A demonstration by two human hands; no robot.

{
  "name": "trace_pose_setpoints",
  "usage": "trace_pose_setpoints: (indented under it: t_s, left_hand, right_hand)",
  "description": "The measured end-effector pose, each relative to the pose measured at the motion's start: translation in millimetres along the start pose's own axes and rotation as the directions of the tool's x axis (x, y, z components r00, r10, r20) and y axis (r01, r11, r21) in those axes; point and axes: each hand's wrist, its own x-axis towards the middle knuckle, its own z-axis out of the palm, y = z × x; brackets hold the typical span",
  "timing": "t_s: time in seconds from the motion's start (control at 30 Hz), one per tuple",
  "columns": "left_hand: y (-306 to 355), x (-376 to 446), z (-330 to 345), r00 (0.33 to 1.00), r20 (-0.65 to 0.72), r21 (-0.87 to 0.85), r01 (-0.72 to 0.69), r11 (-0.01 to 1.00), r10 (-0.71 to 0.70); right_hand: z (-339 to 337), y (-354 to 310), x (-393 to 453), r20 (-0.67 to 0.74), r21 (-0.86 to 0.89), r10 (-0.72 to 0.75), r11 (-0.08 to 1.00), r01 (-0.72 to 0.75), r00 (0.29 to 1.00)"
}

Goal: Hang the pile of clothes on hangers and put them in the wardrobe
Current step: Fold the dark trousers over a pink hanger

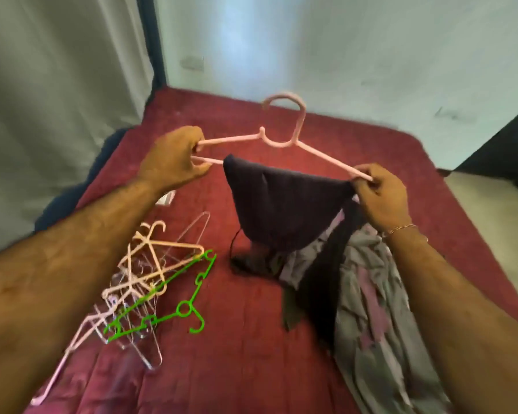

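Pink plastic hanger [284, 135] held up over the bed [431, 162], thin-barred, with a rounded hook on top and a small notch beside the neck. A dark cloth garment [281, 204], soft and matte, is draped over its lower bar and sags in a rough triangle, its tail reaching down to the clothes pile [371, 294]. That pile, crumpled grey fabric with mauve patches and a dark strip across it, lies on the bed's right half, below the right hand. On the left half lies a tangle of spare hangers [150, 276]: pale pink plastic ones, thin wire ones, and a bright green hanger [174, 306] on top. The bedcover is deep red and faintly quilted.

Open red cover shows between the two heaps and beyond the held hanger up to the far edge by the pale wall.

The left hand [171, 162] has its fingers curled round the hanger's left end. The right hand [380, 198] pinches the right end where the garment's corner meets it.
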Motion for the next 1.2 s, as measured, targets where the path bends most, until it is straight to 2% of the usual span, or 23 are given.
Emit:
trace_pose_setpoints:
  t_s: [0.1, 0.17, 0.37, 0.53, 0.6, 0.67, 0.7, 0.73, 0.77, 0.8, 0.83, 0.87, 0.9, 0.93, 1.0, 1.03, 1.2]
  left_hand:
    - [21.0, 51.3, -67.5, 0.999, -0.043, 0.036, -0.028, 0.999, 0.030]
    - [34.9, 78.9, -107.8, 0.997, -0.047, 0.051, -0.054, 0.997, 0.056]
    - [71.8, 110.8, -180.8, 0.998, -0.058, 0.010, -0.020, 1.000, 0.021]
    - [95.3, 120.5, -206.0, 0.998, -0.059, -0.036, 0.008, 0.999, -0.011]
    - [103.7, 123.7, -209.3, 0.991, -0.127, -0.085, 0.022, 0.996, -0.033]
    - [118.7, 123.6, -201.1, 0.947, -0.285, -0.221, 0.083, 0.972, -0.146]
    - [127.3, 121.8, -193.0, 0.895, -0.344, -0.385, 0.141, 0.912, -0.284]
    - [136.7, 119.3, -183.4, 0.835, -0.319, -0.593, 0.193, 0.782, -0.449]
    - [147.5, 115.2, -174.4, 0.800, -0.180, -0.794, 0.226, 0.565, -0.573]
    - [157.4, 110.9, -166.3, 0.810, 0.025, -0.917, 0.252, 0.309, -0.586]
    - [167.9, 105.0, -157.7, 0.860, 0.215, -0.953, 0.288, 0.092, -0.463]
    - [179.4, 97.6, -152.3, 0.909, 0.295, -0.950, 0.313, 0.013, -0.293]
    - [191.1, 90.9, -150.9, 0.937, 0.298, -0.950, 0.310, 0.042, -0.179]
    - [201.3, 87.5, -151.1, 0.949, 0.273, -0.950, 0.291, 0.111, -0.156]
    - [213.1, 91.8, -152.4, 0.955, 0.172, -0.940, 0.233, 0.251, -0.241]
    - [216.1, 95.1, -153.2, 0.950, 0.123, -0.938, 0.206, 0.279, -0.287]
    - [213.6, 107.8, -156.1, 0.919, -0.003, -0.966, 0.098, 0.238, -0.393]
  right_hand:
    - [-65.4, -50.7, 42.5, 0.094, 0.011, -0.054, 0.999, 0.053, 0.994]
    - [-101.9, -82.8, 60.6, 0.104, 0.027, -0.105, 0.994, 0.102, 0.989]
    - [-165.4, -143.6, 85.2, -0.031, 0.176, -0.186, 0.966, 0.188, 0.982]
    - [-202.8, -167.9, 91.6, -0.111, 0.136, -0.255, 0.954, 0.269, 0.961]
    - [-213.3, -176.9, 88.4, -0.128, 0.149, -0.258, 0.950, 0.276, 0.958]
    - [-221.7, -182.9, 84.2, -0.189, 0.169, -0.261, 0.941, 0.293, 0.947]
    - [-225.2, -185.1, 82.3, -0.229, 0.186, -0.252, 0.937, 0.297, 0.940]
    - [-228.8, -186.8, 80.8, -0.268, 0.203, -0.240, 0.933, 0.298, 0.933]
    - [-231.1, -187.0, 80.2, -0.300, 0.221, -0.227, 0.928, 0.299, 0.927]
    - [-233.3, -187.9, 79.2, -0.322, 0.235, -0.212, 0.926, 0.295, 0.923]
    - [-234.5, -189.1, 78.2, -0.335, 0.252, -0.199, 0.923, 0.292, 0.921]
    - [-235.2, -190.6, 77.2, -0.340, 0.269, -0.191, 0.919, 0.290, 0.921]
    - [-235.7, -191.3, 76.8, -0.343, 0.285, -0.187, 0.913, 0.292, 0.920]
    - [-236.1, -191.6, 75.9, -0.343, 0.297, -0.186, 0.909, 0.294, 0.921]
    - [-237.9, -191.4, 72.4, -0.349, 0.316, -0.181, 0.901, 0.297, 0.920]
    - [-239.0, -189.7, 70.6, -0.361, 0.321, -0.174, 0.899, 0.297, 0.916]
    - [-252.6, -184.5, 49.5, -0.421, 0.339, -0.125, 0.897, 0.284, 0.898]
